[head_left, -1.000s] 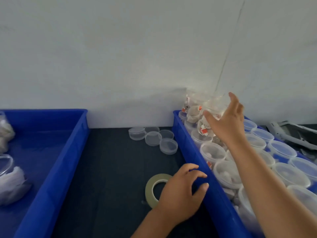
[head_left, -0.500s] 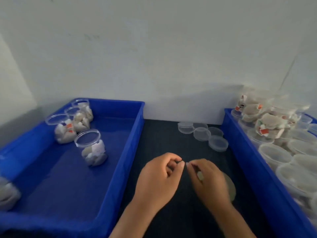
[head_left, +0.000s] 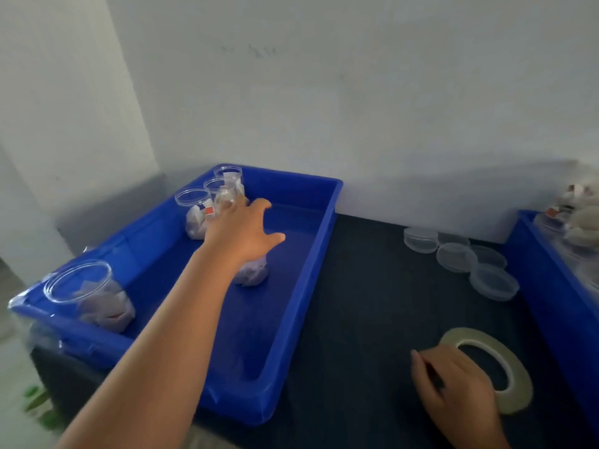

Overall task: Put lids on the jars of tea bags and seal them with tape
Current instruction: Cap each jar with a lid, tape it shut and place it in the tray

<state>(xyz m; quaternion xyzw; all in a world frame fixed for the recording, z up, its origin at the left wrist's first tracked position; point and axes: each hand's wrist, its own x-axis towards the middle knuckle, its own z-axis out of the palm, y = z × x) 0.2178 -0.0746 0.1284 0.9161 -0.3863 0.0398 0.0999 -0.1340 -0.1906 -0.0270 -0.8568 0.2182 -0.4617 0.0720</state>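
Several clear open jars of tea bags stand in the left blue tray (head_left: 312,254): a group at its far corner (head_left: 194,210), one at the near left (head_left: 92,298), and one in the middle (head_left: 254,276). My left hand (head_left: 241,231) reaches into the tray with fingers spread, hovering over the middle jar and hiding its top. My right hand (head_left: 453,384) rests on the dark mat with relaxed fingers at the left edge of the flat tape roll (head_left: 515,380). Several clear lids (head_left: 457,257) lie on the mat near the wall.
A second blue tray (head_left: 547,273) runs along the right edge, with more tea bag jars (head_left: 580,222) stacked in it, blurred. A white wall stands close behind both trays. The table's front edge is at the lower left.
The view swung left. My left hand moved away from my right hand and stretched out into the left tray over a jar. My right hand settled down beside the tape roll.
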